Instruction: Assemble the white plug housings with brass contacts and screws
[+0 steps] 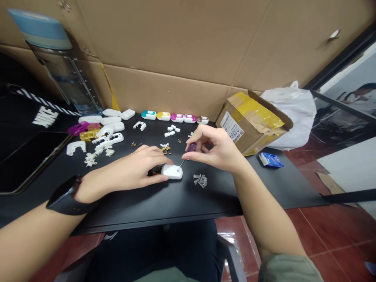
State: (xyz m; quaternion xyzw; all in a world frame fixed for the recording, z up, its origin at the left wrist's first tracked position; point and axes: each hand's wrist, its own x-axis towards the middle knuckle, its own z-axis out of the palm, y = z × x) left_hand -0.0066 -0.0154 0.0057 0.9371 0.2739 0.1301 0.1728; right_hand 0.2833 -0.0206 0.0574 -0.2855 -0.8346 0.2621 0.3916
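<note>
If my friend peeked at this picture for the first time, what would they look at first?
Probably the right hand in the middle, holding a purple-handled tool with its tip at a white case in the left hand. Next, maybe the row of five colourful cases at the back of the black table, in front of the cardboard wall. The tall bottle with the blue lid, at the back left, stands out too.

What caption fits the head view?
Left hand holds a white casing on a black table; right hand sets a purple-handled screwdriver to it.
</note>
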